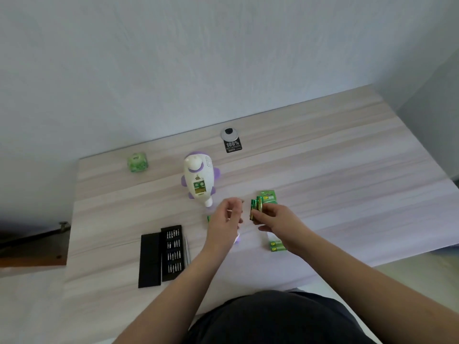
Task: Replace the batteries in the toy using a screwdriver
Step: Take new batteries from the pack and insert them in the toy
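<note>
A white and purple toy [198, 178] lies on its back on the table, its battery compartment [200, 188] uncovered with green cells inside. My right hand [274, 217] grips several green and gold batteries [255, 209] upright, just right of the toy's lower end. My left hand [227, 219] hovers beside them with fingers loosely curled; something small and thin seems pinched at its fingertips, too small to tell. A thin screwdriver [187, 249] lies beside the bit case.
A black bit case [172, 253] with its lid [149, 260] lies at the front left. Green battery packaging [268, 198] and more packed batteries [277, 246] lie to the right. A green cube [136, 163] and a black tag [233, 146] sit farther back.
</note>
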The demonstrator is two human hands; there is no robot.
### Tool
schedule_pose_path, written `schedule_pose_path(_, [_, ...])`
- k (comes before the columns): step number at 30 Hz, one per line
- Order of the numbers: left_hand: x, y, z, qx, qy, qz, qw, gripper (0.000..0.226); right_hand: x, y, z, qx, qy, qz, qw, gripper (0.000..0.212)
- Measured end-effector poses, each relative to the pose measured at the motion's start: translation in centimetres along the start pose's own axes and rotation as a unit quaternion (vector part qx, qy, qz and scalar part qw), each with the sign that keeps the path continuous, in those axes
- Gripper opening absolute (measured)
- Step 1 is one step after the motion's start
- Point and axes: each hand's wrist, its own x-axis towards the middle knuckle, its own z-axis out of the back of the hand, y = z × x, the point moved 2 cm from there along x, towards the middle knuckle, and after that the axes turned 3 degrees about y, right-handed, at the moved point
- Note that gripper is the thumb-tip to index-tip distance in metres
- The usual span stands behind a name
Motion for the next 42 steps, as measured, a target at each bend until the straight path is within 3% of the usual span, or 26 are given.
schedule_pose_path(2, [-0.3, -1.4, 2.3, 0.047, 0.01, -0.041, 0.998, 0.007, -0.3, 1.1, -1.5, -0.036, -0.009, 0.027, 0.999, 0.011])
schedule_pose_path(6, [-1.4, -4.0, 6.8, 0.085, 0.013, -0.102, 0.991, 0.012, -1.5, 4.4, -4.9, -0.119, -0.002, 0.097, 0.988, 0.009])
schedule_pose_path(10, [-2.6, -6.9, 10.7, 0.082, -0.037, -0.194, 0.977, 0.021, -3.0, 8.3, -8.6, -0.139, -0.019, 0.179, 0.974, 0.011])
schedule_pose_path(15, [-4.3, -10.3, 15.7, 0.104, -0.111, -0.356, 0.922, 0.015, -5.3, 13.3, -12.6, -0.128, -0.035, 0.278, 0.951, 0.014])
schedule_pose_path(20, [-6.0, -12.8, 19.2, 0.151, -0.167, -0.468, 0.855, 0.016, -7.6, 17.2, -15.8, -0.16, -0.037, 0.372, 0.914, 0.017])
schedule_pose_path(25, [-7.6, -15.5, 21.1, 0.1, -0.216, -0.512, 0.826, 0.013, -9.1, 20.4, -17.9, -0.178, -0.025, 0.42, 0.89, 0.014])
schedule_pose_path(28, [-8.0, -17.3, 21.8, 0.097, -0.229, -0.53, 0.81, 0.012, -9.6, 22.1, -18.5, -0.193, -0.046, 0.441, 0.875, 0.028])
schedule_pose_path(31, [-8.1, -18.6, 22.0, 0.09, -0.224, -0.529, 0.813, 0.016, -10.1, 23.0, -18.5, -0.193, -0.051, 0.447, 0.872, 0.014])
schedule_pose_path(34, [-7.9, -19.4, 21.8, 0.072, -0.223, -0.508, 0.829, 0.017, -10.4, 23.3, -17.9, -0.168, -0.042, 0.409, 0.896, 0.026])
schedule_pose_path(36, [-7.8, -20.0, 21.5, 0.011, -0.201, -0.474, 0.857, 0.027, -10.6, 23.5, -17.4, -0.148, -0.045, 0.373, 0.915, 0.026])
schedule_pose_path(40, [-7.3, -21.5, 20.3, -0.197, -0.105, -0.341, 0.913, 0.041, -10.9, 23.4, -16.0, -0.061, -0.017, 0.326, 0.943, 0.047])
schedule_pose_path(42, [-6.7, -21.7, 19.6, -0.281, -0.077, -0.241, 0.926, 0.034, -11.1, 23.2, -15.5, 0.006, 0.011, 0.307, 0.952, 0.039])
